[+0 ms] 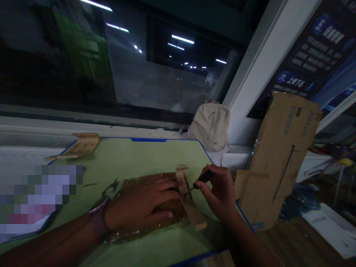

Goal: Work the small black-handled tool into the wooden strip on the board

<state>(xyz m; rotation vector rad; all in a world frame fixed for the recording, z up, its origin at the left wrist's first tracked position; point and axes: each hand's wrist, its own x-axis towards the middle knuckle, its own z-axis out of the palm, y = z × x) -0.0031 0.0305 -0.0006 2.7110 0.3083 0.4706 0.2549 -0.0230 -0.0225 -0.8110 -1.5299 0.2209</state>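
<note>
A narrow wooden piece (193, 213) with a hooked far end lies across the right side of a brown board (133, 187). My left hand (144, 198) rests flat over the board, its fingers stretched out and the fingertips at the wooden piece's left edge. In my right hand (219, 191) is a screwdriver (204, 178) with a black handle, pinched between thumb and fingers. Its thin metal shaft slants down to the left and meets the wooden piece near the middle. The exact contact at the tip is too small to make out.
The green table (139, 154) has a blue edge. Small dark metal parts (110, 188) lie left of the board. A curved wooden part (83, 145) is at the far left corner. Behind stands a beige backpack (210, 124); a large cardboard box (283, 159) is on the right.
</note>
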